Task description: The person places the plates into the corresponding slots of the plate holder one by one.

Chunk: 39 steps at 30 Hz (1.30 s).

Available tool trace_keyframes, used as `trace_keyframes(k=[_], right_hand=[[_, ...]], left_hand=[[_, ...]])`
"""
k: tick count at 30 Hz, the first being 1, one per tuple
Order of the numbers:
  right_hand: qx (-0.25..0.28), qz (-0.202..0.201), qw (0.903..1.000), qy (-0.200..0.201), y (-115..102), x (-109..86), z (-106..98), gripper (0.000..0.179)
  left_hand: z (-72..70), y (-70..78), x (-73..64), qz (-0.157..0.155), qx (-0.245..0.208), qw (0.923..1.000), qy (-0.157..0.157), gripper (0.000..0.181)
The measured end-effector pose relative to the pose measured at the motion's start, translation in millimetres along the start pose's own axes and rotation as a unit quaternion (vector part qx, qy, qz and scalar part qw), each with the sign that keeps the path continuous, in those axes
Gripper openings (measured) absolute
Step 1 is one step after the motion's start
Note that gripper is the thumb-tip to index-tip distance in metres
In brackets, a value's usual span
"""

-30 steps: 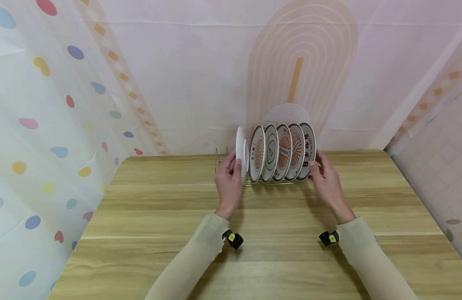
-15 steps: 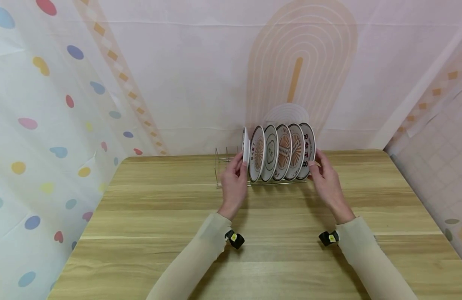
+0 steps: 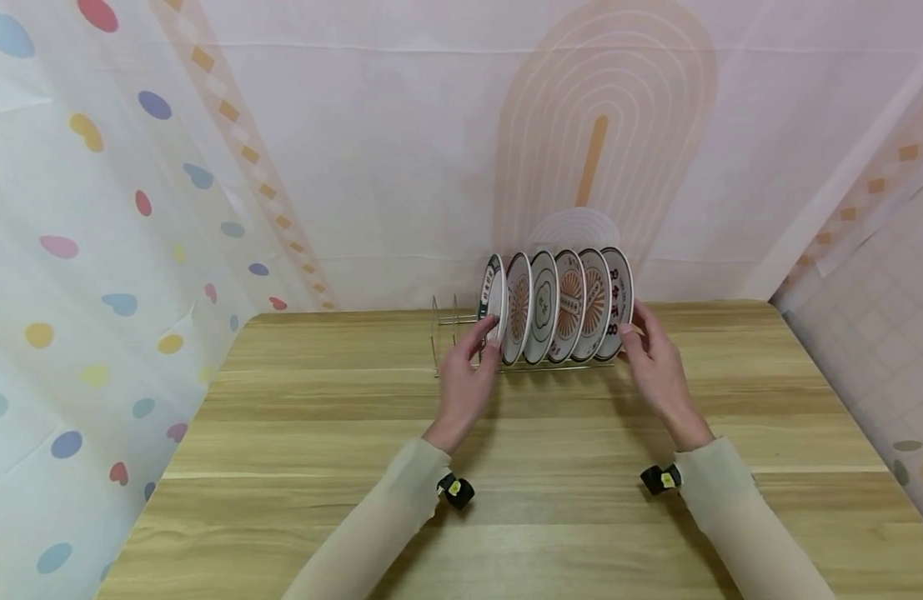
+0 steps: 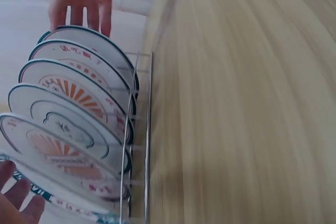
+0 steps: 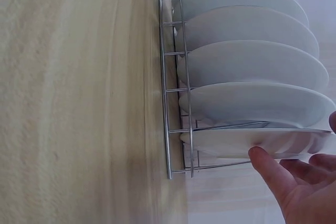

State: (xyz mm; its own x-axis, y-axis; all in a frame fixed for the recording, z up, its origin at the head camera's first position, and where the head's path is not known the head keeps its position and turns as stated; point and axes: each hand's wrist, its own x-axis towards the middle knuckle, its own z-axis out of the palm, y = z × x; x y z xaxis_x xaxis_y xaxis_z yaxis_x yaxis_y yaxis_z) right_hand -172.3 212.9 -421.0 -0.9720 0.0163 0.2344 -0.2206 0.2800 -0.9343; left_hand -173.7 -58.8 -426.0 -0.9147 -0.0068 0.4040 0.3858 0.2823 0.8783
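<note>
Several white plates with dark rims stand on edge in a wire rack (image 3: pixel 452 320) on the table. At the left of the row is a plate (image 3: pixel 494 287) with lettering round its rim. My left hand (image 3: pixel 464 375) is beside it, its fingertips at the plate's left face and not closed round it. At the other end, my right hand (image 3: pixel 656 367) holds the rightmost plate (image 3: pixel 618 283), thumb at its front edge and fingers behind. The right wrist view shows these fingers (image 5: pixel 270 169) against the plate's white back. Between them stand plates with orange sunburst patterns (image 3: pixel 571 296) and a green-outlined plate (image 3: pixel 544 304).
The rack's left end has bare wire slots. Under it spreads a wood-grain table (image 3: pixel 551 500). A patterned cloth backdrop (image 3: pixel 378 167) rises behind the table, with dotted cloth (image 3: pixel 93 317) along the left.
The leftmost plate went from my left hand's grip into the rack, moving right, and now leans beside the others. My left fingers have loosened from it. The right hand has stayed in place.
</note>
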Motion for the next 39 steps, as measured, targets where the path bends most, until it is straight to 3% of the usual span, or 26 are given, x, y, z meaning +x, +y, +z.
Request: trace_keyframes(k=[6, 10, 13, 17, 20, 24, 29, 34, 39], right_hand=[[-0.010, -0.006, 0.9999, 0.008, -3, -2.3, -2, 0.056], [-0.029, -0.012, 0.9993, 0.018, -5, -4.8, -3, 0.056], [-0.051, -0.017, 0.9982, 0.027, -8, -8.7, -5, 0.056], [-0.073, -0.029, 0.9963, 0.036, -11, -13.9, -7, 0.056], [-0.093, -0.055, 0.9932, 0.042, -12, -17.6, -7, 0.055], [-0.161, -0.090, 0.9816, 0.050, -15, -24.2, -5, 0.057], [-0.234, -0.105, 0.9653, 0.050, -18, -31.9, 2, 0.060], [-0.245, -0.086, 0.9652, 0.032, -20, -36.0, 6, 0.063], [-0.241, -0.066, 0.9682, -0.001, -20, -38.7, 10, 0.068]], left_hand=[[-23.2, -5.0, -2.1, 0.088, 0.055, 0.9945, -0.013, 0.039], [-40.3, -10.9, 6.4, 0.170, 0.097, 0.9802, -0.028, 0.038], [-53.1, -15.3, 16.3, 0.194, 0.126, 0.9715, -0.050, 0.040], [-68.7, -20.8, 29.5, 0.176, 0.172, 0.9653, -0.088, 0.043], [-78.1, -26.6, 40.5, 0.169, 0.206, 0.9565, -0.119, 0.045], [-87.1, -38.0, 55.0, 0.162, 0.237, 0.9437, -0.165, 0.051], [-94.8, -50.2, 65.0, 0.090, 0.268, 0.9347, -0.215, 0.068], [-99.3, -55.8, 68.7, 0.037, 0.270, 0.9317, -0.240, 0.080], [-102.3, -58.5, 72.3, 0.003, 0.252, 0.9365, -0.244, 0.077]])
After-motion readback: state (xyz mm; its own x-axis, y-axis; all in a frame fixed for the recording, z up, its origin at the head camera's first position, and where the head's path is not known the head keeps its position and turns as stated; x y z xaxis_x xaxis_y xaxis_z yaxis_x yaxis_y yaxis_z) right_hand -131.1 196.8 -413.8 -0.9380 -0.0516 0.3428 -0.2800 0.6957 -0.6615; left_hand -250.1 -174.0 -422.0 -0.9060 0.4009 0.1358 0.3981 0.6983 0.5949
